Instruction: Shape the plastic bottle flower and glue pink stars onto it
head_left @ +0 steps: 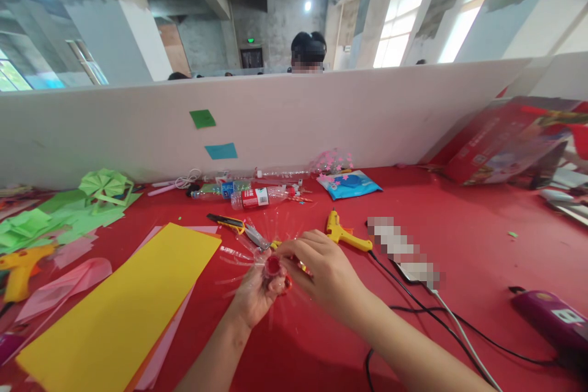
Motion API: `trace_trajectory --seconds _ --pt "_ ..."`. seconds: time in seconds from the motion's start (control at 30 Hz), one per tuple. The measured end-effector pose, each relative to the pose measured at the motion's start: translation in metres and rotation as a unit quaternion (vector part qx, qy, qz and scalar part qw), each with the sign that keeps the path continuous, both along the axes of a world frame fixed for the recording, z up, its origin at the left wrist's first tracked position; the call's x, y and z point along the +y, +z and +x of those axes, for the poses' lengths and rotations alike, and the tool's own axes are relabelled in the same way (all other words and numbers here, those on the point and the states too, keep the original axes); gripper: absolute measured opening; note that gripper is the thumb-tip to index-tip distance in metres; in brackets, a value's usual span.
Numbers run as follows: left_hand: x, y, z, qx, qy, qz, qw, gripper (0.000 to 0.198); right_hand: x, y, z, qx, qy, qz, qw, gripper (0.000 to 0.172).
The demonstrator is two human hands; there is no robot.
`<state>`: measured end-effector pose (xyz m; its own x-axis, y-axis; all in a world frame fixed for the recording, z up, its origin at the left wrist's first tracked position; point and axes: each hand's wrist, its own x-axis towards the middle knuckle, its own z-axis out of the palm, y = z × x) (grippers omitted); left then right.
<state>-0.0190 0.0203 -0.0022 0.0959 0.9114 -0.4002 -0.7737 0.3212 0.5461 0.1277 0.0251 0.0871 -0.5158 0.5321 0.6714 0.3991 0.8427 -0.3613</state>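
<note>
In the middle of the head view is a clear plastic bottle top (272, 266), cut into thin strips that fan out all round, its round neck facing me. My left hand (255, 294) is closed around the neck from below. My right hand (324, 266) comes in from the right with bent fingers at the neck and strips; the fingertips are partly hidden. Just beyond, a scissors blade (256, 237) and a yellow-handled utility knife (227, 222) lie on the table. A small red loop (288, 285) shows beside my left fingers; its kind is unclear.
Yellow paper sheets (124, 300) lie left on the red table (459, 226). A yellow glue gun (344, 234), its cable and a purple device (549, 315) lie right. Plastic bottles (260, 197) and a blue wipes pack (350, 184) line the white partition (275, 116). A person sits beyond.
</note>
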Motion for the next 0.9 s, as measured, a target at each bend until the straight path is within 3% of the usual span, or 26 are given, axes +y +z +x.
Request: trace_trajectory --seconds 0.43,0.6,0.9 --pt "-0.004 0.010 0.000 0.001 -0.015 0.020 1.000 0.027 -0.004 0.006 0.005 -0.046 0.007 -0.056 0.997 0.014" --pt "-0.003 0.009 0.001 -0.009 -0.028 0.004 1.000 0.032 -0.005 0.008 0.007 -0.036 0.048 -0.049 0.997 0.019" --pt "-0.002 0.007 -0.001 -0.018 -0.033 0.001 0.999 0.038 -0.003 0.010 0.007 -0.017 0.060 -0.039 0.997 0.019"
